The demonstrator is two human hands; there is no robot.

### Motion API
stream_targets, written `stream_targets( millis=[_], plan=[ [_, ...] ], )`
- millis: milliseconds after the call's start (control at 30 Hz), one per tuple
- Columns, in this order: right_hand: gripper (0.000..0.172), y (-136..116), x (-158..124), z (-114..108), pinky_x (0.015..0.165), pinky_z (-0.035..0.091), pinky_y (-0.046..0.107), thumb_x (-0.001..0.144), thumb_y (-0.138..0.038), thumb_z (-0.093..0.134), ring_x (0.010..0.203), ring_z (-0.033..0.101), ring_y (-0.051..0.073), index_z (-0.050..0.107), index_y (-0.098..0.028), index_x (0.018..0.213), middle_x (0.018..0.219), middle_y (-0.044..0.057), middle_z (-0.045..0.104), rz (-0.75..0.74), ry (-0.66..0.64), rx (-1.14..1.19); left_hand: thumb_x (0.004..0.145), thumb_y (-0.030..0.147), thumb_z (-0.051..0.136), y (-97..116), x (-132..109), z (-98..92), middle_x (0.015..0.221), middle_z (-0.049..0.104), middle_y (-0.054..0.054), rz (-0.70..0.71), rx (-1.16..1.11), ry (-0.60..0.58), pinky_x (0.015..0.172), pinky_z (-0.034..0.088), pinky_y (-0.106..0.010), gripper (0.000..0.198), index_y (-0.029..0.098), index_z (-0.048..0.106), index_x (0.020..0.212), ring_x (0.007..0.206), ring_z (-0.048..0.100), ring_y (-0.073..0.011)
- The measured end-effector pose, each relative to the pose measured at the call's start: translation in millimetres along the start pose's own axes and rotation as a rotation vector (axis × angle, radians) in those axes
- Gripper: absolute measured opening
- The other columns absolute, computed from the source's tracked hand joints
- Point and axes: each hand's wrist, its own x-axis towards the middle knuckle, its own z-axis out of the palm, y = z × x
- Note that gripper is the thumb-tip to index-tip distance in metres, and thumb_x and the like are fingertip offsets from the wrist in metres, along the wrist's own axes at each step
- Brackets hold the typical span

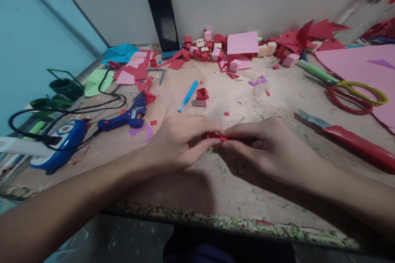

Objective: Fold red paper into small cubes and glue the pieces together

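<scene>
Over the middle of the table, my left hand (182, 139) and my right hand (271, 144) meet fingertip to fingertip. Both pinch one small piece of red paper (217, 136) between thumbs and fingers; most of it is hidden. Just beyond my left hand is a small box with an open red top (202, 93) and a pink lower part. A blue pen (188, 96) lies left of that box. One tiny red scrap (227, 113) rests beyond my fingertips.
On the left lie a blue glue gun (123, 119) with a black cord and a blue-and-white power strip (66, 144). A red-handled knife (354, 141) and scissors (348, 88) lie right. Several small cubes (216, 53) and a leaning phone (164, 20) line the back wall.
</scene>
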Motion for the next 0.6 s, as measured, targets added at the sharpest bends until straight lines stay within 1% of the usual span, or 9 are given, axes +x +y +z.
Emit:
stream_targets(
  millis=[67,133,267,333,400,500,533,600],
  plan=[
    [0.026,0,0,0,0.054,0.043,0.025,0.101,-0.028,0.06,0.054,0.052,0.012,0.073,-0.02,0.08,0.062,-0.001,0.063,0.012,-0.014,0.033,0.103,0.018,0.061,-3,0,0.3,0.096,0.082,-0.005,0.097,0.038,-0.019,0.08,0.058,-0.028,0.013,0.02,0.072,0.098,0.085,0.075,-0.0154],
    [0.025,0,1,-1,0.053,0.042,0.025,0.1,-0.028,0.061,0.054,0.052,0.012,0.072,-0.02,0.08,0.062,-0.001,0.061,0.021,-0.025,0.058,0.104,0.017,0.059,-6,-1,0.6,0.098,0.081,-0.006,0.151,0.088,-0.026,0.08,0.057,-0.028,0.014,0.02,0.071,0.097,0.086,0.074,-0.0154],
    [0.025,-1,1,1,0.052,0.04,0.024,0.1,-0.027,0.061,0.055,0.048,0.011,0.069,-0.02,0.077,0.062,-0.001,0.057,0.01,-0.035,0.05,0.105,0.016,0.058,-8,-2,2.4,0.096,0.078,-0.006,0.213,0.17,-0.016,0.08,0.054,-0.028,0.014,0.018,0.07,0.099,0.085,0.071,-0.0154],
    [0.026,-1,1,2,0.051,0.04,0.025,0.099,-0.028,0.062,0.055,0.047,0.012,0.068,-0.02,0.075,0.062,-0.001,0.056,0.016,-0.037,0.068,0.106,0.017,0.055,-7,-2,3.4,0.095,0.078,-0.006,0.197,0.189,-0.033,0.08,0.053,-0.028,0.017,0.017,0.069,0.098,0.085,0.07,-0.0155],
    [0.026,-1,2,2,0.05,0.04,0.025,0.097,-0.03,0.064,0.055,0.049,0.012,0.069,-0.02,0.074,0.062,0.0,0.056,0.073,-0.04,0.177,0.107,0.018,0.052,-6,-1,3.7,0.096,0.077,-0.006,0.164,0.205,-0.056,0.081,0.053,-0.028,0.019,0.017,0.068,0.098,0.086,0.07,-0.0157],
    [0.022,-1,5,-3,0.046,0.041,0.025,0.093,-0.032,0.067,0.052,0.053,0.013,0.075,-0.019,0.078,0.063,0.002,0.063,0.232,-0.082,0.394,0.107,0.018,0.053,-5,0,2.7,0.096,0.076,-0.007,0.183,0.243,-0.052,0.079,0.051,-0.03,0.016,0.016,0.067,0.099,0.086,0.069,-0.0172],
    [0.021,-1,7,-5,0.045,0.04,0.025,0.092,-0.031,0.068,0.05,0.054,0.013,0.077,-0.018,0.079,0.063,0.004,0.066,0.276,-0.102,0.436,0.107,0.019,0.054,-6,0,2.2,0.095,0.076,-0.007,0.195,0.254,-0.044,0.078,0.051,-0.03,0.015,0.016,0.067,0.1,0.086,0.068,-0.0177],
    [0.019,-1,10,-9,0.043,0.038,0.024,0.089,-0.029,0.07,0.05,0.055,0.012,0.079,-0.016,0.079,0.063,0.006,0.07,0.317,-0.125,0.467,0.106,0.018,0.055,-7,0,1.4,0.095,0.075,-0.007,0.206,0.258,-0.037,0.079,0.051,-0.031,0.013,0.016,0.067,0.1,0.087,0.068,-0.018]
  ],
)
